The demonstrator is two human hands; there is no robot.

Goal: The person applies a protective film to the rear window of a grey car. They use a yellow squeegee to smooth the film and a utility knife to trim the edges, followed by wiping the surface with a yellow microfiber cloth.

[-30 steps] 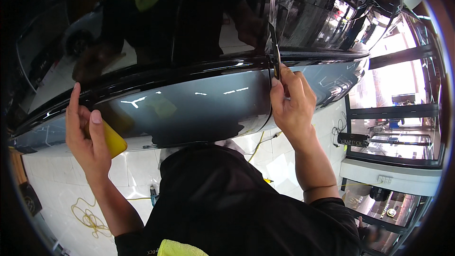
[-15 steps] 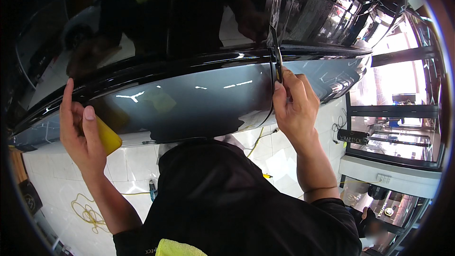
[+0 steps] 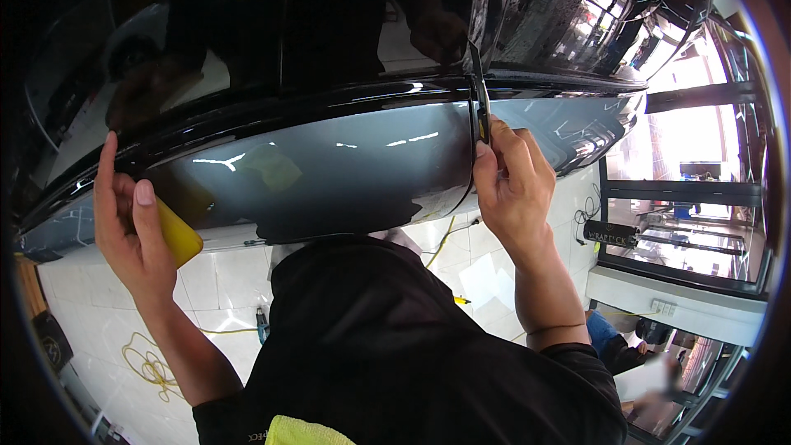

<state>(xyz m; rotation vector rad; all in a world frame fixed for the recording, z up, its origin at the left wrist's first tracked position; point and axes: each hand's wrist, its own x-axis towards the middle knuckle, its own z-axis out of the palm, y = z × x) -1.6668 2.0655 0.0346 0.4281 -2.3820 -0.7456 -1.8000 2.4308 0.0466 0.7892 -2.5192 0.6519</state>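
A glossy dark car door stretches across in front of me, with a black window trim along its top. My right hand pinches a slim snap-off knife, blade upward, at the vertical gap by the door's right end. The blade tip lies against the edge of the dark glass; I cannot tell how deep it goes. At the left, my left hand keeps a yellow squeegee in its palm. Its index finger points up at the trim, its tip on or very near it.
Close to my body a lime-green cloth hangs. On the pale tiled floor lie a yellow cord, a teal tool and white sheets. Another person is at the lower right, before glazed frames.
Both hands keep their holds, and the knife stays at the gap. My left hand shifts slightly left and up. The other person at the lower right comes further into view, with a white shape beside them.
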